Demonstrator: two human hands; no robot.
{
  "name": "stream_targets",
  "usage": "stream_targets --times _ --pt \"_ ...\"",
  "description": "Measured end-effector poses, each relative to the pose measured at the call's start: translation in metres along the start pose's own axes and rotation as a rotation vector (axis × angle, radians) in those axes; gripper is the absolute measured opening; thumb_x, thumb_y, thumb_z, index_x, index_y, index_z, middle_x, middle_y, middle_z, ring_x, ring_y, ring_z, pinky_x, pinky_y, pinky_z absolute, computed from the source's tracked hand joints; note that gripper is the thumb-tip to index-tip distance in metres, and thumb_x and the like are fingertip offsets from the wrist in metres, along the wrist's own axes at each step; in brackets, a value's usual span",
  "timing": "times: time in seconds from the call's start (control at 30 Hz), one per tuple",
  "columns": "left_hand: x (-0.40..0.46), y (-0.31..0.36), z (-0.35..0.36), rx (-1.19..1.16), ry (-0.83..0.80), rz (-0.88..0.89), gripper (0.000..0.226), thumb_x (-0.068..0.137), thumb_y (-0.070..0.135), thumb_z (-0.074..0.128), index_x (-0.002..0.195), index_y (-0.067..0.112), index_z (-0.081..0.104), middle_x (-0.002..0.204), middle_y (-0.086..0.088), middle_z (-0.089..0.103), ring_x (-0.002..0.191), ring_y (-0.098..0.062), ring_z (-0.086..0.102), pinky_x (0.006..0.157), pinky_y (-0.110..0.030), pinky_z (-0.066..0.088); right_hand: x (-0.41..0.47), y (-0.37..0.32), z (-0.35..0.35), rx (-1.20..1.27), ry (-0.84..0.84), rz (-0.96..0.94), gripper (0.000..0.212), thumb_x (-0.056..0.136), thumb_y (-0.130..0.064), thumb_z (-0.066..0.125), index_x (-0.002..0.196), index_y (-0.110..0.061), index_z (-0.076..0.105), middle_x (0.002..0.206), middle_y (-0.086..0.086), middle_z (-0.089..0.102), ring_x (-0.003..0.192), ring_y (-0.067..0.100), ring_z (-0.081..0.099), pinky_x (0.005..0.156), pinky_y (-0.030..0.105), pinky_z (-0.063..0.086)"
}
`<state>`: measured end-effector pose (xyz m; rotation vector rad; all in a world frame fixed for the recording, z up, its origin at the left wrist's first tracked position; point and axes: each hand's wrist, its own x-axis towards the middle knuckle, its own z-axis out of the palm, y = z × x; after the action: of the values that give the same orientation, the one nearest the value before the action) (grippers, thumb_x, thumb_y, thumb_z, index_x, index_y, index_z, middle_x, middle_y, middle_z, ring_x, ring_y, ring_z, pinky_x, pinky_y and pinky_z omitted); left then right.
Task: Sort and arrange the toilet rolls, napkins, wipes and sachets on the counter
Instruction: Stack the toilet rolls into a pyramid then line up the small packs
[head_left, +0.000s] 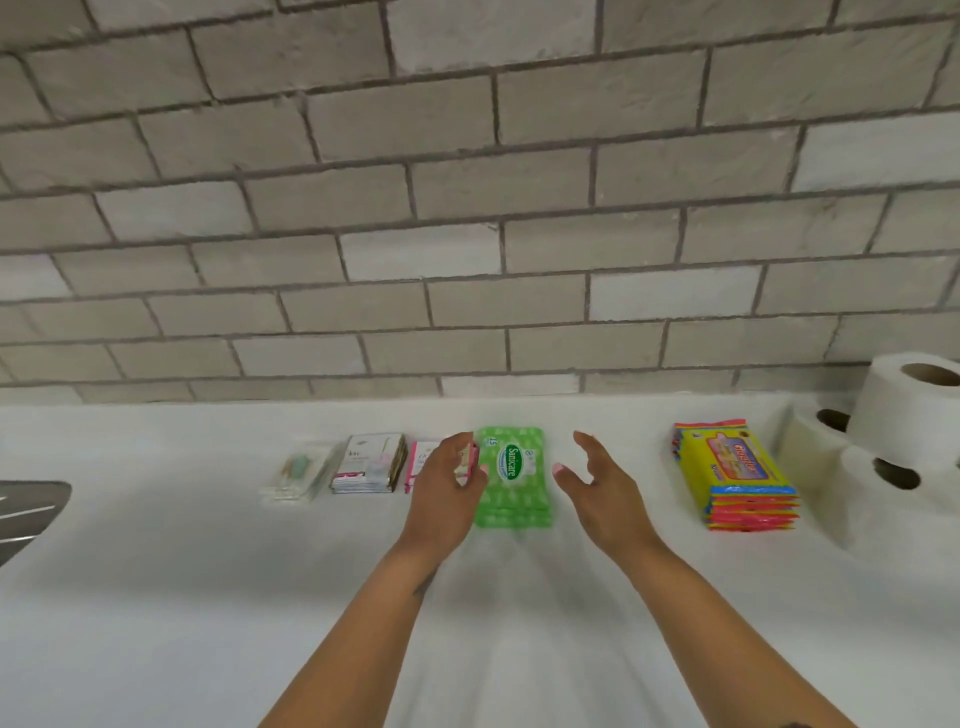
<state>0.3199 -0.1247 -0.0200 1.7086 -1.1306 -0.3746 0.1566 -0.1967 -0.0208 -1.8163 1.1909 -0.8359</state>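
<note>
A stack of green wipes packs (513, 478) lies flat on the white counter (208, 571) near the wall. My left hand (447, 488) grips a small bundle of sachets (466, 464) just left of the wipes. My right hand (597, 483) hovers to the right of the green packs, fingers spread and holding nothing. Left of my left hand lie a pink-and-white sachet pile (422, 462), a silver-edged sachet stack (371, 462) and a clear packet (304, 473). A stack of yellow napkin packs (737, 473) sits to the right. Three toilet rolls (893, 431) stand piled at the far right.
A grey brick wall (467, 208) rises behind the counter. A metal sink edge (26, 512) shows at the far left. Bare counter surface stretches between me and the row of items.
</note>
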Motion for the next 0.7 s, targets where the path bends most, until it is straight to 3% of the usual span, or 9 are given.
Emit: stream_targets --times 0.27,0.4,0.53,0.63,0.7 --pt "0.024 -0.028 0.003 0.042 -0.132 -0.069 0.049 0.093 0.015 0.054 0.139 0.015 0.041 0.137 0.002 0.048 0.128 -0.018 0.046 0.109 -0.031 0.035 0.019 0.003 0.037 0.033 0.001 0.102 0.055 0.094 -0.034 0.051 0.145 -0.021 0.032 0.149 0.001 0.038 0.138 0.018 0.034 0.109 0.030 0.029" --pt "0.038 -0.038 0.015 0.043 -0.203 -0.103 0.052 0.092 0.013 0.053 0.141 0.014 0.038 0.135 0.007 0.047 0.127 -0.018 0.047 0.108 -0.036 0.038 0.037 0.010 0.049 0.045 -0.026 0.166 0.054 0.095 -0.034 0.047 0.146 -0.023 0.031 0.145 0.010 0.043 0.139 0.019 0.033 0.110 0.031 0.029" --pt "0.048 -0.049 0.029 0.087 -0.240 -0.144 0.054 0.092 0.017 0.052 0.143 0.019 0.034 0.133 0.003 0.053 0.121 -0.018 0.053 0.094 -0.023 0.038 0.051 0.016 0.059 0.092 -0.049 0.228 0.053 0.097 -0.030 0.045 0.147 -0.021 0.028 0.153 0.004 0.030 0.139 0.020 0.031 0.112 0.032 0.028" --pt "0.050 -0.050 0.036 0.066 -0.251 -0.163 0.057 0.092 0.018 0.052 0.145 0.021 0.031 0.136 0.002 0.053 0.115 -0.015 0.055 0.092 -0.023 0.041 0.056 0.019 0.066 0.162 -0.063 0.263 0.052 0.098 -0.025 0.044 0.147 -0.021 0.027 0.147 0.001 0.038 0.131 0.021 0.040 0.103 0.028 0.032" --pt "0.049 -0.048 0.039 0.069 -0.264 -0.181 0.057 0.092 0.015 0.051 0.145 0.019 0.030 0.128 0.000 0.056 0.089 -0.003 0.057 0.075 -0.009 0.041 0.057 0.021 0.069 0.197 -0.066 0.268 0.046 0.097 -0.020 0.043 0.142 -0.023 0.035 0.129 0.000 0.051 0.110 0.017 0.050 0.094 0.028 0.038"
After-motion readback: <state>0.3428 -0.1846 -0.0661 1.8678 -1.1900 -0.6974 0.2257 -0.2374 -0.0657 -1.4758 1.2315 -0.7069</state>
